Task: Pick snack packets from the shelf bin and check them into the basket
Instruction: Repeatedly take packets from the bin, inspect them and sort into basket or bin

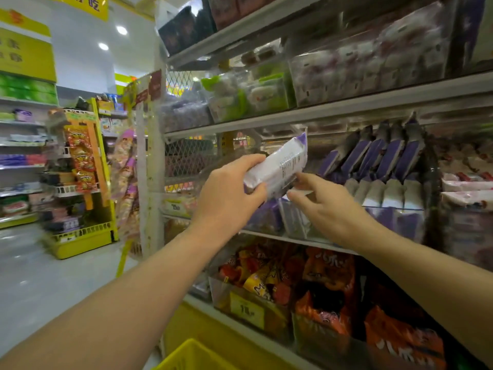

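Packet [280, 166]: long, flat, glossy, white w/ purple at one end & small dark print on the side facing up. It's tilted, purple end up-right, held in the air in front of the middle shelf, just left of the shelf bin [394, 209]. Left hand [229, 198] grips its lower end, fingers curled over the top, thumb underneath. Right hand [325, 206] is loosely spread & holds nothing, index finger & thumb stretched toward the packet's underside; can't tell if they actually touch.

Bin is clear plastic w/ a low front wall, and a row of matching purple-white packets [386, 161] stands on end inside, tops tipped right. Basket [192, 356]: yellow, only a corner shows at the btm edge, below the arms.

Shelf below has orange-red snack bags [328, 303] in clear bins, w/ a yellow price tag [246, 311] on one front. Shelves above carry more clear bins, contents blurred. Left of the shelving: pale floor [40, 276], a yellow rack [80, 236] w/ hanging snack strips, and round ceiling lights [122, 30].
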`<action>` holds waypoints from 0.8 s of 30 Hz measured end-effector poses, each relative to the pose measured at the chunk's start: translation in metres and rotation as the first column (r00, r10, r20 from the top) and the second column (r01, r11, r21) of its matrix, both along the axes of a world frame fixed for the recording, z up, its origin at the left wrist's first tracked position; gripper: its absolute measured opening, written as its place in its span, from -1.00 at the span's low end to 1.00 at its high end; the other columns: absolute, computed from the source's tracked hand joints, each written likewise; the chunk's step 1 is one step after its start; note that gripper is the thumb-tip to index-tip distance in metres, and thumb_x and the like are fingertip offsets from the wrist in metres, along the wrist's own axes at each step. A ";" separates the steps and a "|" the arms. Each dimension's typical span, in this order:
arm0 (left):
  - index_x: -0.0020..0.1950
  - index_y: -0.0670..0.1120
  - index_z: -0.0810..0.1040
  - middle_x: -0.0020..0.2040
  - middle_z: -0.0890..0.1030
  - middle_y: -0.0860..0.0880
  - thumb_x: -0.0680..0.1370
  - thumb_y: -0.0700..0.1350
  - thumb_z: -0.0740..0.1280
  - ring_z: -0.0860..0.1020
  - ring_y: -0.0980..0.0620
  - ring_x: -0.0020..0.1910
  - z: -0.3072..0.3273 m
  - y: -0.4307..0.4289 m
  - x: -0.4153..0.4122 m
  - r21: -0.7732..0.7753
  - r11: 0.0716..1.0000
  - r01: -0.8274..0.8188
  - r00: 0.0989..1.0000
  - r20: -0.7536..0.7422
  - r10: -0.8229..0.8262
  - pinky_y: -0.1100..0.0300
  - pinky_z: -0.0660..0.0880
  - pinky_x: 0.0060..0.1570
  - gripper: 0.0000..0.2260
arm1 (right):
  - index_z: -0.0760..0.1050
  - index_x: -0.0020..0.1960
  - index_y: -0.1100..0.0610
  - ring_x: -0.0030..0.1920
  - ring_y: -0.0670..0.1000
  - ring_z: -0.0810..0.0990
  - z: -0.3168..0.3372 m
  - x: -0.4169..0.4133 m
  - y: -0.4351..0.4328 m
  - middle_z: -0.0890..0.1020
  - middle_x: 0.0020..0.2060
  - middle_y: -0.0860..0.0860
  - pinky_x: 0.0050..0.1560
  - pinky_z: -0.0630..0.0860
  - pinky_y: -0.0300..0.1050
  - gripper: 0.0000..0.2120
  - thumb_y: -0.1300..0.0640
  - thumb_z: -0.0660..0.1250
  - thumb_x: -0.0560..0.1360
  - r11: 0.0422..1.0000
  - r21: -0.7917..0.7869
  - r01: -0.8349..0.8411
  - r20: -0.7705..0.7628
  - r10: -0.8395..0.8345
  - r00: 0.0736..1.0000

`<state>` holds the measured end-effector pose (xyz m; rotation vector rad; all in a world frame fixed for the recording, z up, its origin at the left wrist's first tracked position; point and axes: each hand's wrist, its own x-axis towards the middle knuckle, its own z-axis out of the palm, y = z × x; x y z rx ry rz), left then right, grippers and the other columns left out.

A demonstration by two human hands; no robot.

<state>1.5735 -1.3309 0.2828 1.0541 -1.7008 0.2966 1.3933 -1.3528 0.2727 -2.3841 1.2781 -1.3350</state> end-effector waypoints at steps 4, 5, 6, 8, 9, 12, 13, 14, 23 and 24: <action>0.33 0.03 0.53 0.20 0.61 0.11 0.46 -0.17 0.46 0.55 0.14 0.15 -0.040 0.018 0.044 0.012 1.000 0.020 1.000 -0.018 -0.019 0.22 0.49 0.14 -0.56 | 0.39 0.28 -0.06 0.05 0.00 0.65 -0.023 0.050 0.010 0.60 0.10 -0.08 -0.09 0.62 -0.11 -0.61 -0.16 0.28 0.51 0.813 0.322 -0.484 0.551 0.255 0.794; 0.32 0.02 0.54 0.19 0.62 0.11 0.45 -0.16 0.48 0.55 0.14 0.14 -0.053 0.022 0.054 0.019 1.000 0.018 1.000 0.013 -0.019 0.24 0.49 0.12 -0.56 | 0.43 0.28 0.00 0.05 0.06 0.66 -0.030 0.061 0.010 0.61 0.13 0.00 -0.10 0.62 -0.06 -0.52 -0.21 0.30 0.44 0.728 0.372 -0.575 0.639 0.249 0.728; 0.30 0.00 0.55 0.17 0.62 0.10 0.44 -0.15 0.49 0.55 0.12 0.13 -0.067 0.027 0.063 0.025 1.000 0.014 0.998 0.053 -0.016 0.24 0.48 0.10 -0.57 | 0.46 0.27 0.06 0.04 0.10 0.67 -0.039 0.073 0.009 0.63 0.12 0.06 -0.08 0.62 -0.01 -0.42 -0.24 0.33 0.37 0.654 0.405 -0.639 0.703 0.224 0.675; 0.25 -0.04 0.57 0.13 0.62 0.07 0.42 -0.15 0.51 0.55 0.04 0.10 -0.096 0.033 0.079 0.044 0.999 -0.001 0.990 0.138 -0.005 0.23 0.46 0.07 -0.60 | 0.51 0.21 0.17 0.02 0.15 0.68 -0.061 0.097 0.008 0.67 0.06 0.16 0.00 0.62 0.08 -0.36 -0.24 0.35 0.30 0.557 0.441 -0.704 0.779 0.152 0.608; 0.23 -0.05 0.57 0.13 0.61 0.04 0.42 -0.16 0.51 0.54 0.01 0.10 -0.110 0.035 0.086 0.069 0.998 -0.010 0.985 0.170 -0.002 0.22 0.45 0.07 -0.61 | 0.51 0.20 0.20 0.04 0.18 0.67 -0.075 0.109 0.006 0.67 0.05 0.19 0.03 0.61 0.11 -0.39 -0.21 0.36 0.33 0.535 0.448 -0.716 0.806 0.105 0.583; 0.26 -0.04 0.55 0.17 0.54 0.02 0.42 -0.10 0.51 0.49 0.01 0.18 -0.149 0.036 0.107 0.219 0.976 -0.015 0.975 0.219 -0.034 0.18 0.41 0.17 -0.58 | 0.45 0.28 0.26 0.06 0.21 0.65 -0.117 0.138 0.000 0.65 0.07 0.24 0.01 0.59 0.11 -0.60 0.03 0.27 0.56 0.497 0.439 -0.748 0.857 0.018 0.515; 0.28 -0.02 0.54 0.20 0.52 0.04 0.41 -0.03 0.52 0.45 0.05 0.21 -0.160 0.037 0.114 0.272 0.962 -0.013 0.971 0.231 -0.052 0.21 0.38 0.22 -0.54 | 0.45 0.28 0.27 0.01 0.17 0.66 -0.130 0.144 -0.003 0.66 0.03 0.21 -0.02 0.58 0.08 -0.66 0.09 0.23 0.59 0.483 0.447 -0.753 0.857 0.008 0.515; 0.29 0.01 0.54 0.21 0.50 0.07 0.40 0.07 0.52 0.42 0.09 0.23 -0.172 0.037 0.120 0.316 0.949 -0.014 0.969 0.238 -0.066 0.26 0.33 0.26 -0.51 | 0.47 0.27 0.26 -0.04 0.12 0.66 -0.141 0.149 -0.005 0.68 -0.01 0.17 -0.03 0.58 0.06 -0.69 0.14 0.21 0.60 0.480 0.471 -0.740 0.842 0.003 0.539; 0.31 0.06 0.43 0.22 0.53 0.04 0.57 0.02 0.33 0.55 0.18 0.16 -0.224 0.019 0.140 0.555 0.796 0.241 0.791 -0.587 0.170 0.17 0.54 0.13 -0.68 | 0.46 0.28 0.17 0.17 0.19 0.61 -0.207 0.164 -0.020 0.64 0.14 0.16 0.23 0.49 0.20 -0.65 0.15 0.29 0.51 0.265 0.646 -0.716 0.654 0.294 0.697; 0.28 -0.02 0.48 0.16 0.61 -0.04 0.58 0.01 0.31 0.63 0.12 0.07 -0.226 0.017 0.139 0.553 0.750 0.362 0.695 -0.697 0.178 0.19 0.58 0.02 -0.71 | 0.46 0.28 0.16 0.16 0.17 0.62 -0.210 0.164 -0.020 0.65 0.14 0.15 0.22 0.51 0.17 -0.63 0.12 0.30 0.49 0.243 0.664 -0.707 0.626 0.337 0.703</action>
